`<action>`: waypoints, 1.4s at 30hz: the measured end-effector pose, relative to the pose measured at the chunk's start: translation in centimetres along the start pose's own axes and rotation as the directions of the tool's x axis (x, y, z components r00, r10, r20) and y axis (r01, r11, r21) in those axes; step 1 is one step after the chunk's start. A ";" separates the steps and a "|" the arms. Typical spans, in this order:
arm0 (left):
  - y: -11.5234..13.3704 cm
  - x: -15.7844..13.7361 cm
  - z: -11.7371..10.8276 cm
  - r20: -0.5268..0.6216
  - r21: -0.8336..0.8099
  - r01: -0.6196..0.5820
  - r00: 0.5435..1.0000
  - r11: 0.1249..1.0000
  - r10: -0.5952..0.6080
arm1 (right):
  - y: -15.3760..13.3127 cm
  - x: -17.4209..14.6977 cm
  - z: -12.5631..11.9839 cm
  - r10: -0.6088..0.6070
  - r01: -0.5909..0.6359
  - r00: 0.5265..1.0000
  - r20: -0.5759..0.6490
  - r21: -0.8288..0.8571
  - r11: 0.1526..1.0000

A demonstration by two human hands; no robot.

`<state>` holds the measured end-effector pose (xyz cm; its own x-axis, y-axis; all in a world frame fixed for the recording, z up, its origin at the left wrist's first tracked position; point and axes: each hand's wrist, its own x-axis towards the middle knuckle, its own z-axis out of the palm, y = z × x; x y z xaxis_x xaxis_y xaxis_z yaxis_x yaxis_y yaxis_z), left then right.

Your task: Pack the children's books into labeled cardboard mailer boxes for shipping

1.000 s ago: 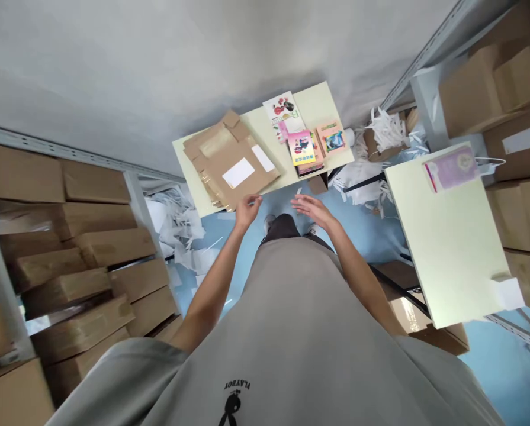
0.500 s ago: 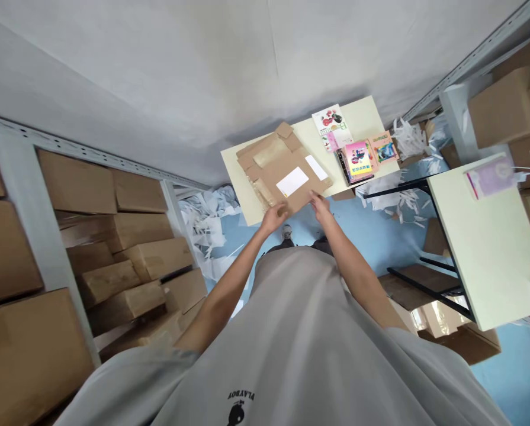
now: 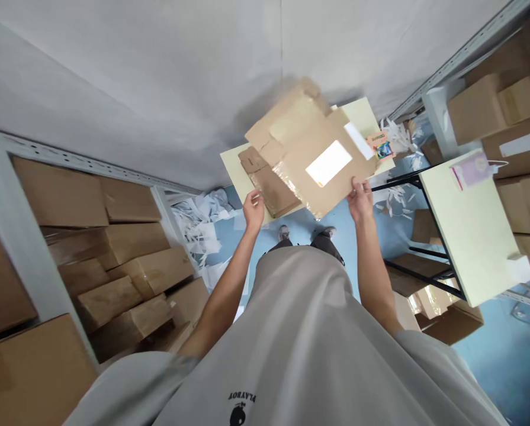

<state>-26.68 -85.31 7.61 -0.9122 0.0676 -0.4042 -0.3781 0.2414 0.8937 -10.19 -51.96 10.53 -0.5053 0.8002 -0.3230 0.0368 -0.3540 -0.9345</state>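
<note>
My right hand (image 3: 361,198) grips the near right edge of a flattened cardboard box (image 3: 336,133), raised and tilted above the table. It carries two white labels (image 3: 329,163) and shiny clear tape along its left side. Underneath, another folded piece of cardboard (image 3: 273,189) lies on the cream table (image 3: 234,171), partly covered from view. My left hand (image 3: 253,208) is beside that lower piece's left edge, with its fingers loosely bent and nothing visible in them. To the right, a small orange picture book (image 3: 381,147) shows past the raised cardboard, which hides the other books.
Shelves of cardboard boxes (image 3: 134,236) stand on the left, with more boxes (image 3: 473,112) on the right. A second cream table (image 3: 482,231) holds a purple item (image 3: 472,170). White paper scraps (image 3: 196,228) litter the blue floor. A grey wall (image 3: 180,89) rises behind the table.
The top flattened box has been lifted and shifted right by my right hand, uncovering the lower cardboard and covering most books. My left hand has let go of it and moved left.
</note>
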 end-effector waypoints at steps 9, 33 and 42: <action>4.5 5.4 6.0 0.139 -0.067 -0.218 0.964 0.974 0.225 | -8.1 -2.4 -16.2 -0.267 0.289 0.905 -0.332 0.015 0.957; 9.3 -17.6 50.7 0.925 -0.079 -0.456 0.298 0.886 0.236 | -10.5 -8.3 -49.1 -0.279 0.243 0.784 -0.555 -0.139 0.960; 8.7 -21.0 62.8 0.940 -0.030 -0.547 0.270 0.836 0.210 | -13.3 -7.1 -57.0 -0.381 0.256 0.769 -0.513 -0.300 0.919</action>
<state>-0.89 -23.81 11.70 -0.1773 0.9786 -0.1040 0.1783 0.1359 0.9745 42.04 -25.30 16.76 0.0399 0.9987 0.0313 0.1634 0.0244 -0.9863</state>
